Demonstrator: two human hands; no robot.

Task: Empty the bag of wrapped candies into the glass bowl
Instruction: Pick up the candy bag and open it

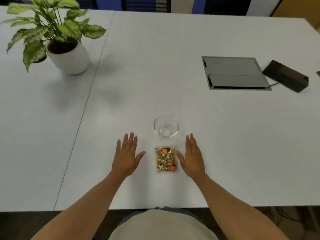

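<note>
A small clear bag of wrapped candies (166, 159), gold and orange, lies flat on the white table near the front edge. Just beyond it stands a glass bowl (166, 125) with nothing inside. My left hand (127, 157) hovers palm down to the left of the bag, fingers spread, a short gap away. On the bag's right side my right hand (193, 158) is open too, its thumb right at the bag's edge. Neither hand holds anything.
A potted plant (68, 54) in a white pot stands at the back left. A grey cable hatch (234, 72) is set into the table at the back right, with a black box (285, 76) and its cable beside it. A seam (90, 94) divides the tabletop.
</note>
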